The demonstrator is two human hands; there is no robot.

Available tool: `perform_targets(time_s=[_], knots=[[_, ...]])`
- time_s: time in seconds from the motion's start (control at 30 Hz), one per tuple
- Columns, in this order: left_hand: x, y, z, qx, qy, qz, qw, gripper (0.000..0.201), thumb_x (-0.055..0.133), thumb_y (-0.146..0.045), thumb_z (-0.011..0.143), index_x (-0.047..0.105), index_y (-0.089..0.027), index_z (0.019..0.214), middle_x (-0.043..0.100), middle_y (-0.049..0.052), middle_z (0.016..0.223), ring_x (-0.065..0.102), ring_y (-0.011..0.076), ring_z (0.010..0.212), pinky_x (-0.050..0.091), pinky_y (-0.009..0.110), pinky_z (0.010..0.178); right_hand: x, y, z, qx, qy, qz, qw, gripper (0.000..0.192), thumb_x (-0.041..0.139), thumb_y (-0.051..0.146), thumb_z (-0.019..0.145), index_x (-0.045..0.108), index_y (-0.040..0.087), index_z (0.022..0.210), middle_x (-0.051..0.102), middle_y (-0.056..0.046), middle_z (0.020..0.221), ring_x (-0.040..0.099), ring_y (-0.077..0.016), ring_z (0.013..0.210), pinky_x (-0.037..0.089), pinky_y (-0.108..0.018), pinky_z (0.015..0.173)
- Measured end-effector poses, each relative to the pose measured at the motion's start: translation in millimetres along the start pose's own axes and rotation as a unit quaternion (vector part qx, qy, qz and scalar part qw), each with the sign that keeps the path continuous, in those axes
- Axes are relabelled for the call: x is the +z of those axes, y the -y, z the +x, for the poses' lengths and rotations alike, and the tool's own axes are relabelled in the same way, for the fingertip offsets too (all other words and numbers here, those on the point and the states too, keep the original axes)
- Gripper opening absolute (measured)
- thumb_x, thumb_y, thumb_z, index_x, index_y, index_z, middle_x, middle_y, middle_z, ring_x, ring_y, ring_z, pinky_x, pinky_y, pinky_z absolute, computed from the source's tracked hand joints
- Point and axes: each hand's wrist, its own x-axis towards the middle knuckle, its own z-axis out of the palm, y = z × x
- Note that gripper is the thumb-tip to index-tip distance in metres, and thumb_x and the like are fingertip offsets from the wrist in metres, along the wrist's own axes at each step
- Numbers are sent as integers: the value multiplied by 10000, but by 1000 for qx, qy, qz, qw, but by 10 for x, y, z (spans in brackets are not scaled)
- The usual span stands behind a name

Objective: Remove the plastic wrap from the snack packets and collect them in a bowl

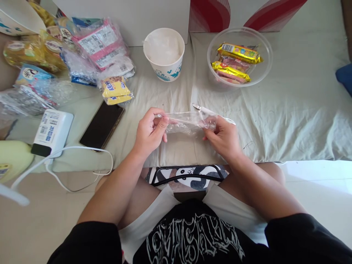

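Observation:
A clear plastic bag point(184, 123) is stretched between my two hands above the cloth-covered surface. My left hand point(151, 130) pinches its left end between thumb and fingers. At the right end, my right hand point(222, 135) is closed on the same film. Just behind the right hand lies a white-handled craft knife point(205, 110), its blade pointing left and its handle partly hidden by the bag and fingers. Farther back stand a white paper tub point(167, 69) with some whitish film inside and a clear round bowl point(265, 68) holding several yellow and reddish snack packets point(238, 52).
On the left are a black phone point(101, 124), a white power bank point(59, 128) with a looping white cable point(82, 147), and small yellow packets point(117, 88). Behind them is a heap of packaging with a pink parcel bag point(99, 44). A white box point(123, 18) borders the back.

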Motion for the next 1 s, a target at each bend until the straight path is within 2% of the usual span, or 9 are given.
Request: perform_targets(time_s=[0.2,0.3,0.43,0.53,0.67,0.77,0.87,0.93,1.0], knots=[[-15,39,-42,87,-22,19,996,426,575,-691,979,500,-272,968,595,-76,662,573,71,388,354,196,346,-7,47,-25,-16,-78,17,997,66,644,277,906,704,250,898,601,68,540,583,-124,428,433,-265,488],[-5,112,-45,173,21,3,985,315,519,-598,1046,452,-292,1015,724,-41,849,703,98,554,457,193,425,15,29,-19,-51,-95,59,992,59,655,249,910,660,248,851,783,15,805,685,-133,566,499,-258,532],[0,153,-24,322,40,37,945,196,429,-493,1102,401,-307,1045,782,14,1077,810,187,992,629,289,691,5,-39,19,-163,-90,117,976,157,693,276,927,586,241,818,810,-37,1116,783,-191,948,625,-332,808],[-28,115,-25,357,64,78,929,131,408,-403,1113,406,-303,1028,777,43,1217,775,192,1152,651,349,848,-29,-94,40,-239,-56,89,965,108,707,294,929,614,252,964,775,-69,1186,740,-244,1170,602,-438,1011],[-76,83,-42,321,90,142,932,148,450,-388,1101,471,-278,1005,792,59,1192,771,195,1153,628,317,833,-23,-175,38,-290,-61,-39,954,228,726,291,910,689,270,1134,675,-106,1353,669,-287,1279,578,-480,1041],[-94,85,-48,214,102,184,954,199,461,-433,1088,511,-257,1008,813,28,1013,791,150,800,583,262,698,6,-240,37,-277,-81,-127,949,94,696,307,942,757,262,996,620,-110,1409,603,-320,1349,572,-488,1015],[-93,62,-49,82,107,191,972,207,483,-440,1063,525,-250,992,710,-60,675,622,105,454,467,233,525,2,-269,49,-291,-78,-166,939,127,669,300,962,757,256,882,723,-86,1229,619,-322,1317,523,-507,1071],[-82,35,-46,37,92,184,978,186,519,-414,1033,534,-245,958,655,-72,595,583,111,429,429,241,504,-20,-254,55,-276,-49,-167,945,152,643,305,976,745,246,881,775,-69,1046,696,-291,1170,532,-458,1014],[-63,14,-39,13,75,170,983,163,550,-386,1000,544,-238,934,721,-36,675,653,129,521,459,250,548,-44,-216,51,-219,-15,-161,962,175,613,337,990,741,232,934,763,-50,850,728,-233,880,540,-376,832]])
